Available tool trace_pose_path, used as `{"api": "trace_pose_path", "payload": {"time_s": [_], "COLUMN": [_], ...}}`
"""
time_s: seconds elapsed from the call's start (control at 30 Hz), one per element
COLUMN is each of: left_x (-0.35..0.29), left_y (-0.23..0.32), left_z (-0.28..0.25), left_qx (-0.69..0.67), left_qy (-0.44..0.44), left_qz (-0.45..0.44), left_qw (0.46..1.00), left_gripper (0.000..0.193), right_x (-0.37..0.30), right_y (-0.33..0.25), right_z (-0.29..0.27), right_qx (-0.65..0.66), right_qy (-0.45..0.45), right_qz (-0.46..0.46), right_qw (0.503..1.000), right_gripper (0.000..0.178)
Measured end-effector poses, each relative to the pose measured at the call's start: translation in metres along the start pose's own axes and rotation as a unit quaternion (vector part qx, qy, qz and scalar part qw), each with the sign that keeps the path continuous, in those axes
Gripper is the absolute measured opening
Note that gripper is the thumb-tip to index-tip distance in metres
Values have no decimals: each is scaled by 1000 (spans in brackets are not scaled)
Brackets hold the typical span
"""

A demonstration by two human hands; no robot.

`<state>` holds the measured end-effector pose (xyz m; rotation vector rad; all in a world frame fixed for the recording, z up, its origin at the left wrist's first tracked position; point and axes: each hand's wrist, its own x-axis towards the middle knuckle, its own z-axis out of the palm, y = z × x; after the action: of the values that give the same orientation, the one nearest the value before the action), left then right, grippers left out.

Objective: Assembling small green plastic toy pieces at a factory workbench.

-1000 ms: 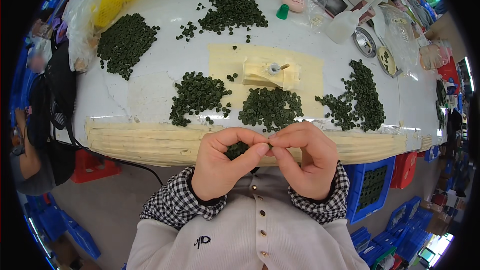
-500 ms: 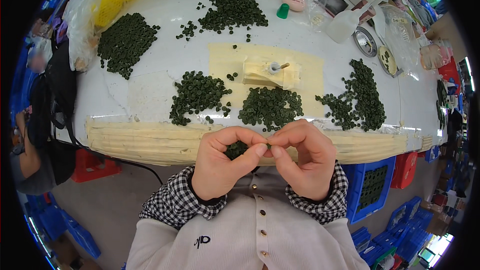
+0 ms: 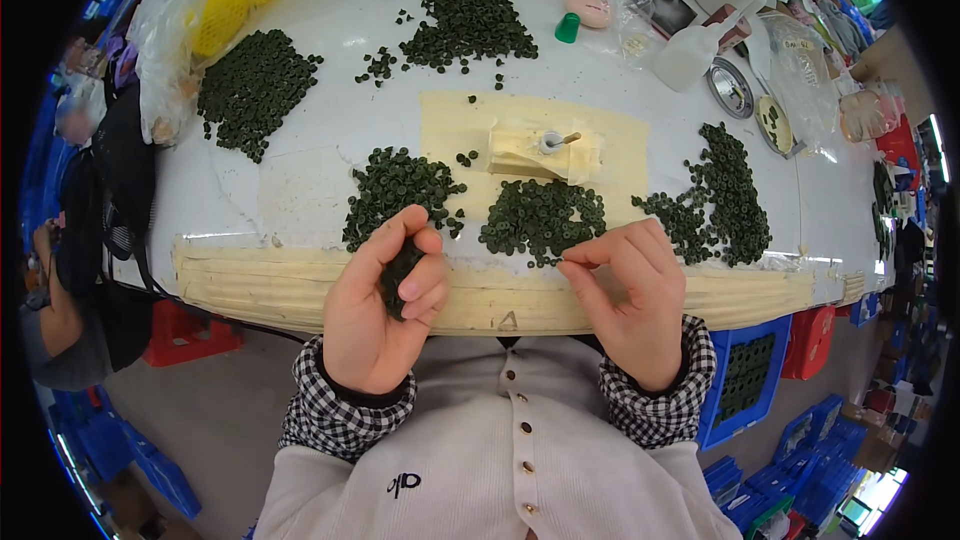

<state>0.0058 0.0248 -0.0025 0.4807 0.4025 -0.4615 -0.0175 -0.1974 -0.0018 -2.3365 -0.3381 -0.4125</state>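
Note:
My left hand [image 3: 375, 315] is curled above the padded front edge of the table. A cluster of small dark green parts [image 3: 398, 285] shows in its palm, under the bent fingers. Thumb and forefinger of my right hand [image 3: 640, 295] are pinched together at the near edge of the middle pile of small round dark green parts [image 3: 540, 220]. Whether a part sits between those fingertips is too small to tell. Just beyond my left hand lies another pile of green pieces [image 3: 400, 185]. Behind the middle pile, a tape-covered block [image 3: 515, 148] carries an upright white piece with a thin pin [image 3: 570, 138].
More green piles lie at the right [image 3: 735, 200], the back [image 3: 468, 25] and the far left [image 3: 255, 85]. A clear bag with yellow items [image 3: 235, 5] stands back left. A white bottle [image 3: 690, 55] and round metal dish [image 3: 730, 88] are back right. A blue crate [image 3: 745, 380] stands below the table's right side.
My hands, earlier fingertip to fingertip over a small piece, have parted. The left has moved left and turned, showing the parts in its palm; the right has moved slightly right, to the middle pile's edge.

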Motion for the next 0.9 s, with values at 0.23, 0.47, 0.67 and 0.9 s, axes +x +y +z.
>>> {"api": "trace_pose_path", "payload": {"time_s": [0.23, 0.47, 0.67, 0.9], "left_x": [0, 1, -1, -4], "left_y": [-5, -11, -11, -11], "left_z": [1, -5, 3, 1], "left_qx": [31, 56, 67, 75], "left_qy": [-79, -108, -57, -85], "left_qz": [-52, -37, -40, -34], "left_qw": [995, 992, 995, 993], "left_gripper": [27, 27, 27, 23], "right_x": [3, 2, 0, 4], "right_y": [-4, -10, -10, -12], "right_z": [18, 19, 15, 17], "right_qx": [-75, -137, -134, -115], "right_qy": [-18, -32, -41, -28], "right_qz": [-40, -35, -19, -34], "right_qw": [996, 990, 990, 992], "right_gripper": [14, 15, 15, 15]}}
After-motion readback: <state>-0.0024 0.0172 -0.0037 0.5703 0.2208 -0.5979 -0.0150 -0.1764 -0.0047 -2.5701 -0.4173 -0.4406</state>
